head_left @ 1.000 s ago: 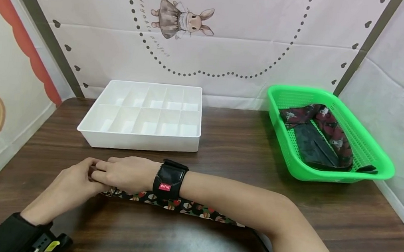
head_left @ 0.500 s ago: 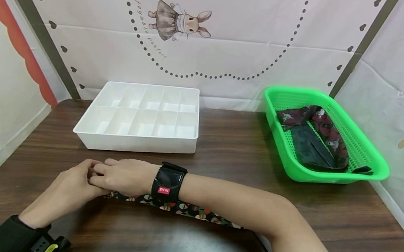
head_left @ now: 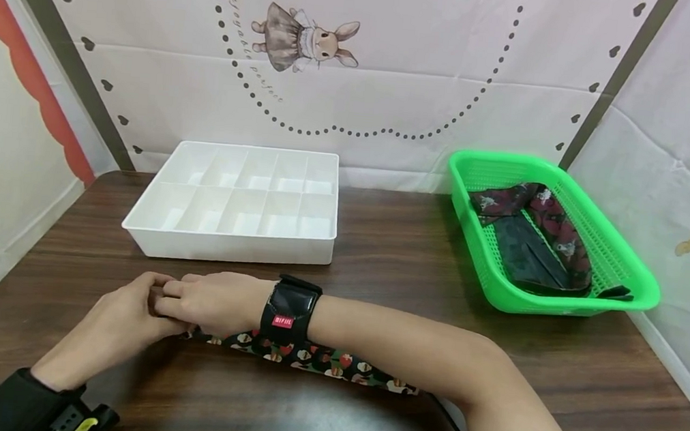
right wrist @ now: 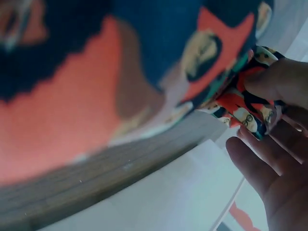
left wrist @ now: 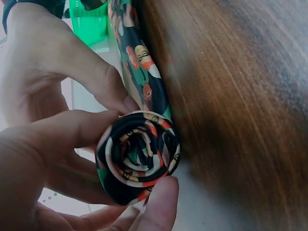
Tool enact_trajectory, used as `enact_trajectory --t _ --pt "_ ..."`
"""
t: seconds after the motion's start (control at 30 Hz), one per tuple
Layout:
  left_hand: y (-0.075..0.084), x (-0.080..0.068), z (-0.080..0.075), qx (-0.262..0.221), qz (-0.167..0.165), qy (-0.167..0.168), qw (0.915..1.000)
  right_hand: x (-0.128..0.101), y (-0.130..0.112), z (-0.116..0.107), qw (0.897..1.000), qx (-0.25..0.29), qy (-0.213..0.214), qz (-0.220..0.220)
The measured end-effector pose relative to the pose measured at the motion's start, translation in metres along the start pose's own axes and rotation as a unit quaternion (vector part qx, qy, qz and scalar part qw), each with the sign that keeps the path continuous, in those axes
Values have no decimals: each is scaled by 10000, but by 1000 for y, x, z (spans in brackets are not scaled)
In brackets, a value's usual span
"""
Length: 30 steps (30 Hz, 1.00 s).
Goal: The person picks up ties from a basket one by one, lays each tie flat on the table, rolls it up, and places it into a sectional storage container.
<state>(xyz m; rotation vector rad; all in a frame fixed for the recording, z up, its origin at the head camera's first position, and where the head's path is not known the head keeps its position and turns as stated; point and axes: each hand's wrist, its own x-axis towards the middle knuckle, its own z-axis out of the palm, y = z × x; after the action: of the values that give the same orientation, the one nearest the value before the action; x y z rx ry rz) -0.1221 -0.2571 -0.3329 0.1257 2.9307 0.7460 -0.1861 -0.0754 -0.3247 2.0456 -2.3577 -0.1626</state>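
A long patterned tie (head_left: 320,362), dark with red, green and white figures, lies across the brown table (head_left: 390,260). Its left end is wound into a tight roll (left wrist: 138,156). My left hand (head_left: 120,322) and right hand (head_left: 208,299) meet at that end, and both pinch the roll between fingers and thumb. The left wrist view shows the spiral end-on, held by fingertips above and below. In the right wrist view, blurred tie cloth (right wrist: 144,57) fills most of the picture, with fingers (right wrist: 274,173) beside the roll (right wrist: 245,110). My right forearm lies over the unrolled length.
A white divided tray (head_left: 235,199) stands behind the hands at the middle left. A green plastic basket (head_left: 549,233) at the right holds dark ties (head_left: 534,239). Printed fabric walls close in the table on three sides.
The tie's free length has drawn leftward toward the hands, and its roll sits slightly further along. Both hands stay together at the left end. The head camera has shifted a little.
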Motion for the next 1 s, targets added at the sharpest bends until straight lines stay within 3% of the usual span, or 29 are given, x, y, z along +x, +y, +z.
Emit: enact_trajectory --t 0.23,0.53,0.67,0.8,0.9,1.0 --pt "2 0 -1 39 206 51 9998 -2 -1 3 9971 -689 323 69" --pt "5 0 0 -133 41 -58 9999 -5 3 -4 9999 49 -106 -121" --pt "7 1 1 -150 75 -68 9998 -9 3 -3 9997 -252 -38 -60" --pt "7 0 -1 -152 76 -182 9997 -11 1 0 9968 -719 338 18" --pt "6 -1 -2 -219 -2 -287 9993 -11 1 1 9963 -719 481 -3" --pt "5 0 -1 -381 -105 -393 9984 -11 2 1 9984 -483 299 -58"
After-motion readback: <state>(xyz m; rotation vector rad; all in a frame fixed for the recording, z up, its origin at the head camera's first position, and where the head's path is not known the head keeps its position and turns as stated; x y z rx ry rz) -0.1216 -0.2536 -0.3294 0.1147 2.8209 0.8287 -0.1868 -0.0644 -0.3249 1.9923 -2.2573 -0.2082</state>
